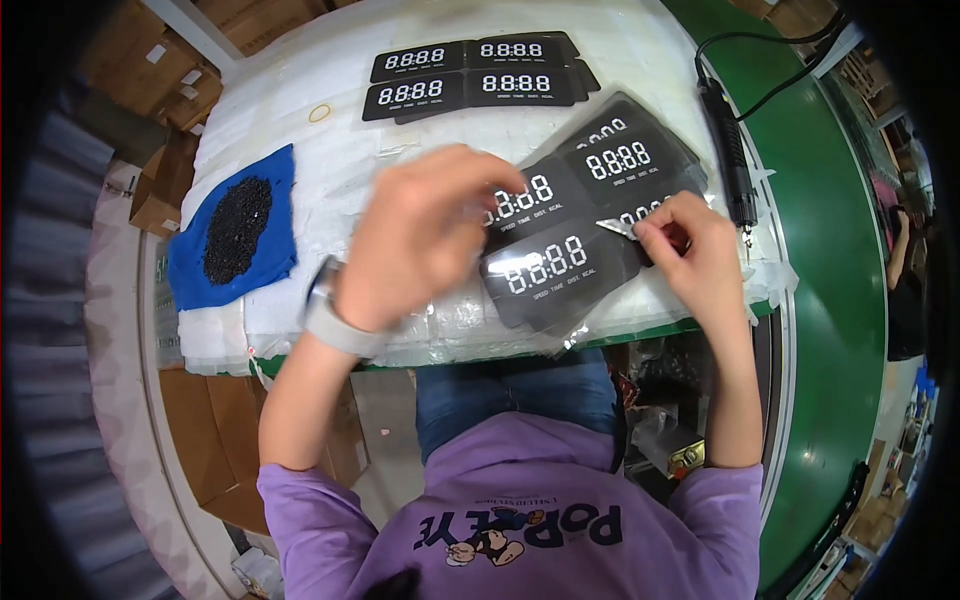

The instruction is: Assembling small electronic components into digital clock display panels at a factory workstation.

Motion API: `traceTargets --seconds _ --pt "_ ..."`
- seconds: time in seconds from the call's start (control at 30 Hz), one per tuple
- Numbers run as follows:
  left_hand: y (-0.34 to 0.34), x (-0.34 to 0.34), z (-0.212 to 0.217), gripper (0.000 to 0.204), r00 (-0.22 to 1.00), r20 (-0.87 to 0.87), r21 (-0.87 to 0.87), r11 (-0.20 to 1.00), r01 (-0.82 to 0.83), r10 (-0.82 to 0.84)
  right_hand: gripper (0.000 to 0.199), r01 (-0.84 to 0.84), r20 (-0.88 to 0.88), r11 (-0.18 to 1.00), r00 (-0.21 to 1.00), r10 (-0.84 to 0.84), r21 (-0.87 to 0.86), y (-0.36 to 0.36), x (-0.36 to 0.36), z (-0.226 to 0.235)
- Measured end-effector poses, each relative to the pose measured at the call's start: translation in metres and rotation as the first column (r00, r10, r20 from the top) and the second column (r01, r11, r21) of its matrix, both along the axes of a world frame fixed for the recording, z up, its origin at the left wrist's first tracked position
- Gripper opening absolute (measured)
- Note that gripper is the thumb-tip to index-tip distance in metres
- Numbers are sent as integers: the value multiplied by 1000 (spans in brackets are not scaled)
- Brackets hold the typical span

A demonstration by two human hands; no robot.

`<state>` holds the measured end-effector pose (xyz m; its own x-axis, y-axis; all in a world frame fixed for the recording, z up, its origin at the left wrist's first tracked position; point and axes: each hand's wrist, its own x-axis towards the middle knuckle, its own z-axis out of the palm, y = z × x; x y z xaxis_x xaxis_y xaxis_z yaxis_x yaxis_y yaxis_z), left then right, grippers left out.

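Nearest, the left hand [425,235] pressed down on a black display panel [550,270] at the surface's [300,120] front edge while the right hand [690,250] pinched its film corner [618,228], seemingly mid-peel, needing a steady pull next; finished-looking panels [470,72] lay beyond.

Hides part of a black display panel [520,205] behind the blurred left hand [425,235]. Too small to tell the black bits [237,228] on the blue cloth [200,265].
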<state>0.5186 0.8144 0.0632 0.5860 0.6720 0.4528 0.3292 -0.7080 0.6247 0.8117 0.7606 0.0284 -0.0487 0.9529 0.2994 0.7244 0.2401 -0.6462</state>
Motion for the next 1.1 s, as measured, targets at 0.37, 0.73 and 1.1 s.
traceTargets --seconds 0.37,0.73,1.1 --pt "-11 75 -43 16 991 -115 90 994 -58 68 15 -3 75 995 997 -5 104 -5 -6 -9" --pt "-10 80 -35 20 986 -131 -26 994 -110 106 15 -125 101 964 989 104 235 -3 -2 -16" --pt "6 70 -34 13 973 -229 -7 1000 27 -28 19 -133 231 971 969 85 200 -6 -7 -9"
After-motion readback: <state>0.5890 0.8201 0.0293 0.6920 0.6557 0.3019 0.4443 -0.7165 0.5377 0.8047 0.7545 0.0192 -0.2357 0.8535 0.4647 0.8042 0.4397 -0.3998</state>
